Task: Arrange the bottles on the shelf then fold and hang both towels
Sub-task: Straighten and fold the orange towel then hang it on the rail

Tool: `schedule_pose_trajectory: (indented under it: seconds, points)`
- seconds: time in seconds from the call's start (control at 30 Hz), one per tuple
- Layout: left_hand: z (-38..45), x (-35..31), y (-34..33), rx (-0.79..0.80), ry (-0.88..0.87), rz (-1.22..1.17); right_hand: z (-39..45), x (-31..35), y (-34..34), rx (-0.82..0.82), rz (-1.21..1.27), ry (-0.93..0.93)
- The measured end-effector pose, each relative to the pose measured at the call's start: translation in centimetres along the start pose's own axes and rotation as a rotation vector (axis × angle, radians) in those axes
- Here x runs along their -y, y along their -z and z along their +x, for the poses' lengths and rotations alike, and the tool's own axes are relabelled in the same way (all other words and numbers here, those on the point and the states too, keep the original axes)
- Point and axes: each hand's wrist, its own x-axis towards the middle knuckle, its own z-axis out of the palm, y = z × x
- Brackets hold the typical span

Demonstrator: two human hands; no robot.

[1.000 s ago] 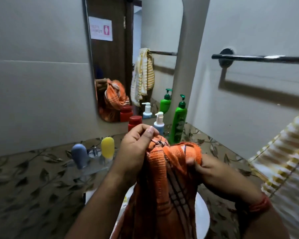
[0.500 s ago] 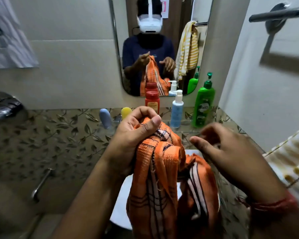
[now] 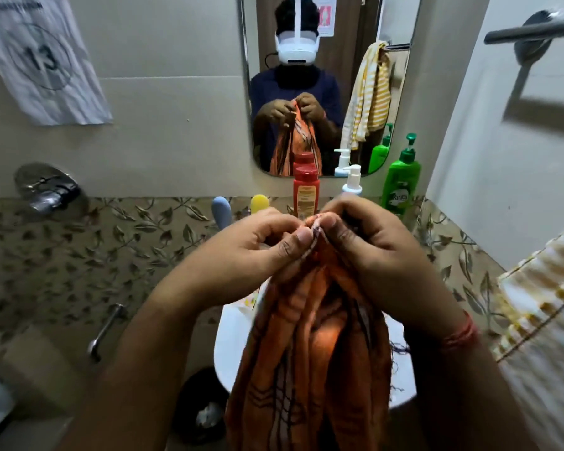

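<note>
At frame centre, the left hand (image 3: pixel 258 245) and right hand (image 3: pixel 368 242) meet, each pinching the top edge of the orange towel (image 3: pixel 310 359), which hangs down to the lower edge. Behind them on the shelf stand 3 bottles: red (image 3: pixel 305 193), white (image 3: pixel 352 182), green (image 3: pixel 401 183). A striped towel (image 3: pixel 541 307), blurred, shows at right, perhaps hanging.

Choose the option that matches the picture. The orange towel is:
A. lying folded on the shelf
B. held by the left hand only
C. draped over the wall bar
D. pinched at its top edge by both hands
D: the left hand and right hand both pinch the top edge of the orange towel, which hangs below them.
</note>
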Motion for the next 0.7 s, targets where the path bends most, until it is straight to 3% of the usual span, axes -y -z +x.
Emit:
schedule_pose_trajectory:
  seconds: [0.27, 0.4, 0.5, 0.57, 0.6, 0.7]
  points:
    - [-1.2, 0.2, 1.0, -0.056, -0.034, -0.835, 2.1, 2.0, -1.7, 0.065, -0.198, 0.064]
    - [-1.5, 0.2, 2.1, -0.113, -0.100, -0.927, 2.2, 2.6, -1.5, 0.181, -0.184, -0.073]
    - [-1.9, 0.3, 3.1, -0.148, -0.197, -0.918, 1.6, 3.1, -1.4, 0.232, 0.132, -0.108]
    - [-2.1, 0.2, 3.5, -0.081, -0.246, -0.938, 1.4, 4.1, -2.2, 0.237, 0.419, -0.111]
    - [-2.0, 0.1, 3.6, -0.031, -0.252, -0.945, 1.5, 4.3, -2.7, 0.230, 0.416, -0.094]
    - [-1.6, 0.2, 3.3, -0.002, -0.198, -0.906, 2.1, 4.2, -3.6, 0.177, -0.143, 0.046]
